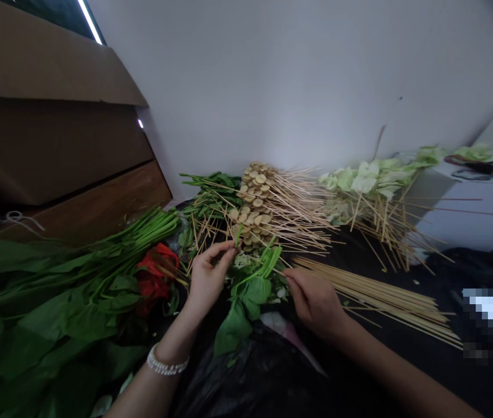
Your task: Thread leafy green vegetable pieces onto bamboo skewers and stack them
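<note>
My left hand (211,273), with a pearl bracelet at the wrist, pinches a small piece of green stem (238,235) between thumb and fingertips. To its right, my right hand (313,299) is closed on a thin wooden skewer (279,271). At the skewer's left end hangs a bunch of leafy greens (257,290), its cut stems pointing up and its leaves drooping between my hands. Behind them lies a stack of skewered pale slices (255,203), with the sticks pointing right. Bare skewers (381,296) lie fanned out beyond my right hand.
Large loose leafy greens (54,290) cover the left side, beside a red bag (157,276). Skewered greens (215,194) and skewered cabbage (368,177) lie near the white wall (272,81). A cardboard box (50,145) stands back left; black plastic (229,383) lies in front.
</note>
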A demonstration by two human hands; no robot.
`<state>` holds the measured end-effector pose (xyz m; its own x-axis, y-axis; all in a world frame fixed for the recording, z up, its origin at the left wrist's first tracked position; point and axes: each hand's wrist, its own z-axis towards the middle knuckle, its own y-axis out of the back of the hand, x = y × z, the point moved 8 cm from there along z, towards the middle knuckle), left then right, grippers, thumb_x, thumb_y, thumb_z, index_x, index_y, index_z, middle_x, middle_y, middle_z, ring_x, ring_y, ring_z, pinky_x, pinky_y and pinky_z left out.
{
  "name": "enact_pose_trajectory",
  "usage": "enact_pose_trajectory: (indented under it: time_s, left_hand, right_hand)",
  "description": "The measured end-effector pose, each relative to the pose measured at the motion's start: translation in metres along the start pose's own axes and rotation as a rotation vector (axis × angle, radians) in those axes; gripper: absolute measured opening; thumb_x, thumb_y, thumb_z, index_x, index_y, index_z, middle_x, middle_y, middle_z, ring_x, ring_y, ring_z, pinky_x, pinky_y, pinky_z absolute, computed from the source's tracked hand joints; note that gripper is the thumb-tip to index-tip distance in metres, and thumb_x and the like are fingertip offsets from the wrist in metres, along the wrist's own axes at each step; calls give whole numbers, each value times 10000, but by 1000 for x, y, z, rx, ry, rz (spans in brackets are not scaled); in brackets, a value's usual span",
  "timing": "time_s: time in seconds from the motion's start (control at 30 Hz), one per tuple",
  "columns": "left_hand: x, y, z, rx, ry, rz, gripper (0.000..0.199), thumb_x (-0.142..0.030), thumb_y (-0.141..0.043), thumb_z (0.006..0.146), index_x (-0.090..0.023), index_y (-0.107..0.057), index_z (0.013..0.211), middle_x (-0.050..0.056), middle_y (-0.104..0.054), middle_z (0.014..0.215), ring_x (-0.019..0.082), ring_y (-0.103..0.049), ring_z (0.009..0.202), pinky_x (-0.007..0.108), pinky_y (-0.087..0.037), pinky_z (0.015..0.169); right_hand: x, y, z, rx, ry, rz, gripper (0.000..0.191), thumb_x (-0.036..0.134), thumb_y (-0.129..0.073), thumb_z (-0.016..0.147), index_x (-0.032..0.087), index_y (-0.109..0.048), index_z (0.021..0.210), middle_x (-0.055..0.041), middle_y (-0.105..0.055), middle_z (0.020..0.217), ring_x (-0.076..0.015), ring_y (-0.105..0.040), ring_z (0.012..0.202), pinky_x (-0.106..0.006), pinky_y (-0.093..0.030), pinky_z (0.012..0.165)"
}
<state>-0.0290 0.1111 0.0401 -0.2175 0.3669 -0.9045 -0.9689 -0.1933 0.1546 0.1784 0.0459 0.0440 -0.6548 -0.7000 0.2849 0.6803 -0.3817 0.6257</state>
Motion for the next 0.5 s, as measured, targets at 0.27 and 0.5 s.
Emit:
enact_pose_trajectory:
  time_s: [0.27,0.5]
  left_hand:
    - [24,-16,-5,124,308,-320,333,-361,-823,643,-167,-756,906,64,-770,836,187,-703,813,326,-510,871]
    - [28,-23,-10,162,366,-399,327,-352,-822,649,-174,-753,915,54,-768,819,161,-697,773,301,-515,832]
  right_hand:
    - [-4,-5,-2,30,-28,-23,207,166,-406,944,176,-605,1001,-45,-711,833,-154,-680,724,-243,-504,647]
    - [-6,-8,-3,42,-36,-29,214,144,-405,935,164,-603,1014,-53,-717,863,-154,-681,736,-243,-504,658]
